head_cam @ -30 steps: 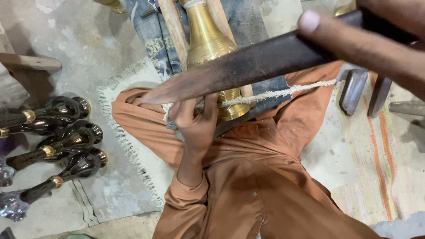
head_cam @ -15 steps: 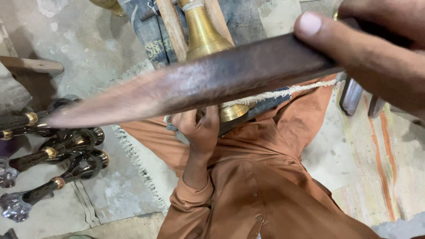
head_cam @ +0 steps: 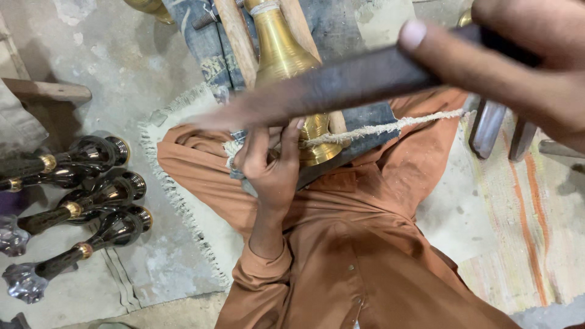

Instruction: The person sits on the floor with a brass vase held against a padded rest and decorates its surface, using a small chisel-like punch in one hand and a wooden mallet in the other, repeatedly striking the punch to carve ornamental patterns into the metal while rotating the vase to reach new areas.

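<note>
Long dark file [head_cam: 341,85], tip toward left, gripped by right hand [head_cam: 518,73]; left hand [head_cam: 271,164] below, clasping rope [head_cam: 390,127].

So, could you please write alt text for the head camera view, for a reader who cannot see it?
Seen from above, a seated person's right hand holds a long dark bar close to the camera. Below it, the left hand grips a pale rope beside a brass vessel. Dark glossy stems with brass rings lie on the concrete floor.
</note>
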`<state>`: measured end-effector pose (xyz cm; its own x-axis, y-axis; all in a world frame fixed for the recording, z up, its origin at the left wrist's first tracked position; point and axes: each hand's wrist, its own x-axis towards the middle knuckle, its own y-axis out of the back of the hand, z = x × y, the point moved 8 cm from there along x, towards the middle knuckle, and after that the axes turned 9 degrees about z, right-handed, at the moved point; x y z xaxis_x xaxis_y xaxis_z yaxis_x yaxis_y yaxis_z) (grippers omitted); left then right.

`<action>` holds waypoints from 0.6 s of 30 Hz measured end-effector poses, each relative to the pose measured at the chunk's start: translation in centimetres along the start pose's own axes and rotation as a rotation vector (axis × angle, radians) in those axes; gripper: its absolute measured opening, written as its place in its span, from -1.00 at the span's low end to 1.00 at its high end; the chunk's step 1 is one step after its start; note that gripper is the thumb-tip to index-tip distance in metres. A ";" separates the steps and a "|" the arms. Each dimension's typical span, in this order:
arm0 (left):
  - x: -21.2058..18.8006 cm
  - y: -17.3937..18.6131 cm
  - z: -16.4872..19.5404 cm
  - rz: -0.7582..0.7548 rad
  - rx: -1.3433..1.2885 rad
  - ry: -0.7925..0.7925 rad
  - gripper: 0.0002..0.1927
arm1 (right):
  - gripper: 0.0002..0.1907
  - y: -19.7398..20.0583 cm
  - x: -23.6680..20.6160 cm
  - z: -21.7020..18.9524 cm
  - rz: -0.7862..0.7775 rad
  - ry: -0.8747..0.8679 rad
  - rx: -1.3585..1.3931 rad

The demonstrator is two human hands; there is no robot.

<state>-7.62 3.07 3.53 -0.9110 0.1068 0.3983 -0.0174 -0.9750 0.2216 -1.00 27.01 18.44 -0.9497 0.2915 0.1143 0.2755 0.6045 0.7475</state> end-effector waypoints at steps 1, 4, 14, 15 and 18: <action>0.1 0.0 0.0 -0.002 0.042 -0.011 -0.84 | -0.79 0.1 0.1 0.0 -0.002 -0.034 0.003; 0.3 0.6 -0.4 0.004 0.121 0.037 -0.85 | -0.76 0.1 0.0 1.1 -0.023 -0.193 0.016; 2.4 0.9 2.7 -0.066 -0.132 0.037 -0.57 | -0.79 0.7 -3.6 10.0 0.150 -0.043 -0.051; 2.7 0.3 2.8 -0.119 -0.126 0.035 -0.53 | -0.80 0.8 -4.3 10.7 0.163 -0.013 -0.076; 3.6 -0.8 3.3 -0.243 -0.052 -0.072 -0.68 | -0.82 0.9 -5.6 12.1 0.184 0.033 -0.115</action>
<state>-9.55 4.91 7.71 -0.8457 0.3510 0.4020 -0.2551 -0.9275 0.2732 6.41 34.91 10.57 -0.8897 0.3640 0.2755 0.4278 0.4542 0.7814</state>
